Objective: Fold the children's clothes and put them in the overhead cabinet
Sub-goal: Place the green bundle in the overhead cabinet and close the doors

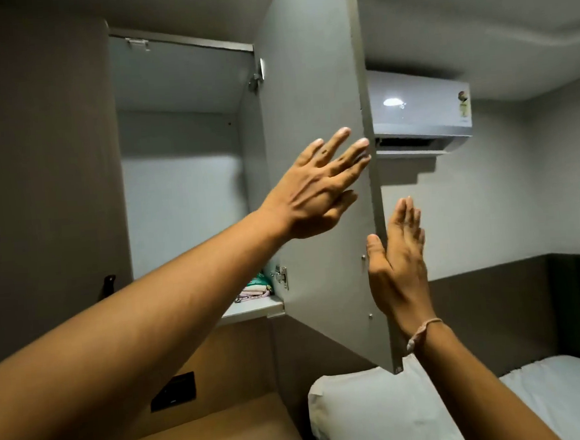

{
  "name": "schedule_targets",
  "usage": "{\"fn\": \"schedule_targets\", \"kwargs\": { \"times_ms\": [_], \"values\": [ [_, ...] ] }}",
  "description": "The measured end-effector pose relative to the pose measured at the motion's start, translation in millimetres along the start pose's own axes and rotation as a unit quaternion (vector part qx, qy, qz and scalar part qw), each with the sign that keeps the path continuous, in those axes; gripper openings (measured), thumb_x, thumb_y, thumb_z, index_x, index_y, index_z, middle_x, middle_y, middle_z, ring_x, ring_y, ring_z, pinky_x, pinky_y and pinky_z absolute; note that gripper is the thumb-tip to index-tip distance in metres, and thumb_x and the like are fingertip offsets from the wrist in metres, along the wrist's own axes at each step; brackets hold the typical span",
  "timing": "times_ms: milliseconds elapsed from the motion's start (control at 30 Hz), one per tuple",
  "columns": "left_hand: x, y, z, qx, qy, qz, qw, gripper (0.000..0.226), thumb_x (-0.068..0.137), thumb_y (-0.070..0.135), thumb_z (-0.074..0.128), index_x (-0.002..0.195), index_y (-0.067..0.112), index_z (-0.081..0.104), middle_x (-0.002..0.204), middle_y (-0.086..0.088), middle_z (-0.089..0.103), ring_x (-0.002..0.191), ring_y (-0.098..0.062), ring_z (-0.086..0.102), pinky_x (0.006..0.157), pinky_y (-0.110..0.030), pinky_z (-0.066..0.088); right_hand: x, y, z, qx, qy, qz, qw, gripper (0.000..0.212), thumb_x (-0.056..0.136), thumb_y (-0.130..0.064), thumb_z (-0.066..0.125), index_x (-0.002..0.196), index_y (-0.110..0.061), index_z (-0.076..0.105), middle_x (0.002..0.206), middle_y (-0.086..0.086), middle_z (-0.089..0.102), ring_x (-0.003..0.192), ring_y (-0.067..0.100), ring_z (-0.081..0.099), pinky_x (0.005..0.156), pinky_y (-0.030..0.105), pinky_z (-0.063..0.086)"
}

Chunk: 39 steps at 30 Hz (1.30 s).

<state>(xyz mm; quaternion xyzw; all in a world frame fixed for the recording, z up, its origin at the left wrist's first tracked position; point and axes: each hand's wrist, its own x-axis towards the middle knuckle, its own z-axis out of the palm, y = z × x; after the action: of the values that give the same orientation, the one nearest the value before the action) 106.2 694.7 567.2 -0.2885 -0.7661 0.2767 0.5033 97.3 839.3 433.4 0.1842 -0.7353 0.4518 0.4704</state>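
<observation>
The overhead cabinet (pixel 184 199) stands open, its grey door (pixel 310 91) swung out toward me. A small stack of folded children's clothes (pixel 256 288), pink and green, lies on the cabinet shelf at its right end, partly hidden by my left forearm. My left hand (pixel 317 187) is raised with fingers spread, flat against the inner face of the door near its free edge. My right hand (pixel 396 264) is open and upright on the other side of the door's edge, palm toward the door. Neither hand holds anything.
An air conditioner (pixel 421 111) hangs on the wall behind the door. Below lie a white pillow (pixel 360 414) and a bed with a white sheet (pixel 568 396). A wooden ledge (pixel 207 431) and a dark switch plate (pixel 173 391) sit under the cabinet.
</observation>
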Motion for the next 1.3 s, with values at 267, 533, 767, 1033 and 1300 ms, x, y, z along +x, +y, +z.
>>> {"fn": "schedule_targets", "kwargs": {
  "times_ms": [267, 533, 767, 1033, 1300],
  "values": [
    [-0.8, -9.0, -19.0, 0.058, -0.062, 0.022, 0.996, 0.056, 0.100, 0.043, 0.019, 0.152, 0.023, 0.023, 0.162, -0.001, 0.014, 0.149, -0.031, -0.005, 0.120, -0.051, 0.004, -5.3, -16.9, 1.8, 0.161, -0.099, 0.021, 0.982, 0.071, 0.089, -0.039, 0.029, 0.154, -0.021, 0.008, 0.163, -0.004, 0.003, 0.149, 0.008, 0.002, 0.123, 0.033, 0.005],
    [-118.0, -57.3, -50.7, 0.058, -0.051, -0.073, 0.994, 0.057, 0.099, 0.040, 0.024, 0.152, 0.018, 0.022, 0.161, -0.002, 0.017, 0.150, -0.029, 0.004, 0.121, -0.048, 0.008, -43.1, -84.6, 86.2, 0.239, -0.141, -0.098, 0.956, 0.064, 0.095, -0.031, 0.032, 0.154, -0.026, 0.009, 0.158, -0.017, 0.004, 0.146, -0.006, -0.002, 0.120, 0.020, 0.000],
    [-238.0, -124.1, -28.9, 0.059, -0.124, -0.254, 0.958, 0.060, 0.098, 0.042, 0.021, 0.153, 0.022, 0.009, 0.162, 0.001, 0.007, 0.149, -0.020, -0.004, 0.121, -0.048, 0.010, -22.8, -103.8, 202.0, 0.064, -0.254, -0.233, 0.936, 0.056, 0.102, -0.034, 0.026, 0.153, -0.026, 0.003, 0.162, -0.007, -0.001, 0.150, 0.013, -0.004, 0.120, 0.030, -0.005],
    [-380.6, -184.8, 67.9, 0.026, -0.240, -0.420, 0.875, 0.060, 0.101, 0.041, 0.021, 0.153, 0.015, 0.003, 0.163, -0.003, -0.002, 0.149, -0.025, -0.009, 0.121, -0.046, 0.002, 4.7, -81.7, 324.9, -0.205, -0.305, -0.282, 0.886, 0.076, 0.097, -0.024, 0.035, 0.146, -0.026, -0.024, 0.152, -0.004, -0.031, 0.146, 0.026, -0.021, 0.119, 0.043, -0.009],
    [-451.6, -217.8, 133.6, 0.049, -0.246, -0.408, 0.878, 0.066, 0.100, 0.046, 0.020, 0.149, 0.017, -0.013, 0.160, -0.006, -0.017, 0.146, -0.024, -0.016, 0.120, -0.047, -0.005, 2.2, -83.6, 387.4, -0.232, -0.272, -0.225, 0.906, 0.075, 0.097, -0.026, 0.032, 0.149, -0.024, -0.022, 0.157, 0.000, -0.028, 0.144, 0.028, -0.026, 0.119, 0.045, -0.010]
  ]
}}
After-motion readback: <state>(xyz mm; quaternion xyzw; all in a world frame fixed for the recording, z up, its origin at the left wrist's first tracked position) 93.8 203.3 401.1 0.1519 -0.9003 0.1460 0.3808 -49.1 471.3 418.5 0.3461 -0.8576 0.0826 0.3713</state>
